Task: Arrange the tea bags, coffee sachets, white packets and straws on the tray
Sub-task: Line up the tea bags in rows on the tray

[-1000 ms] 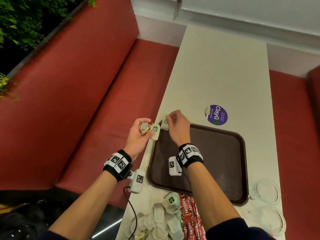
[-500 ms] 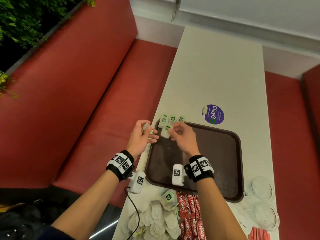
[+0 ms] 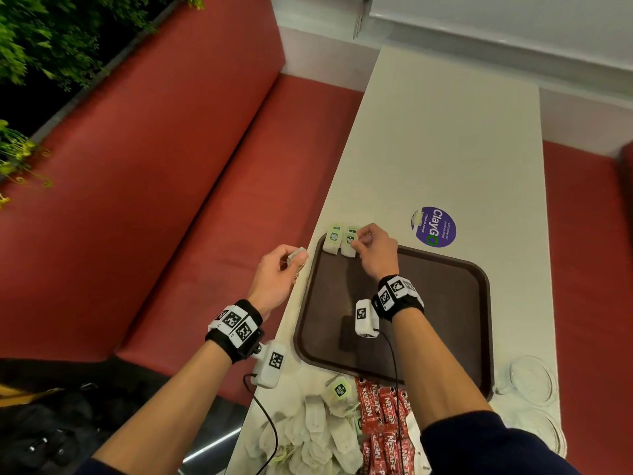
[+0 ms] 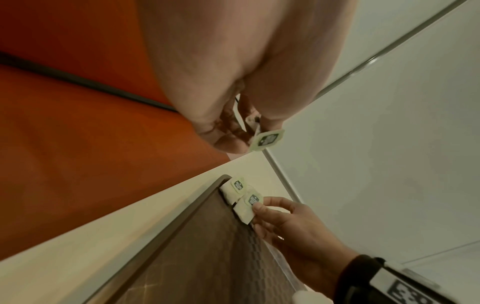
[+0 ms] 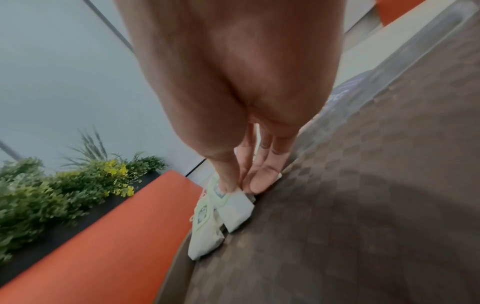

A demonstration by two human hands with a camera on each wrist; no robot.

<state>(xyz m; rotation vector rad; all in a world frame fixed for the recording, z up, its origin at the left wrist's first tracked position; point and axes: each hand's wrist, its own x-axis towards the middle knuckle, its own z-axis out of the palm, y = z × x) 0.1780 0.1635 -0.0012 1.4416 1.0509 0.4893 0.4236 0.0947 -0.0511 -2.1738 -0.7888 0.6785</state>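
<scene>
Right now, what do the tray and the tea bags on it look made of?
Tray: looks like moulded brown plastic, matte, with a woven checker texture and a raised rounded rim. Tea bags: thin off-white filter paper, soft and creased, with glossy green card tags; the right hand pinches one.

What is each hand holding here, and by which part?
Left hand grips a white paper tea bag with green tag, bag inside its curled fingers, tag dangling. Right hand pinches the second tea bag on the brown tray near its tag.

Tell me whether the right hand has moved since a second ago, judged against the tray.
Yes. The right hand drew back from the tray's far-left corner half a second ago, then returned to that far rim, by the tea bags.
</scene>
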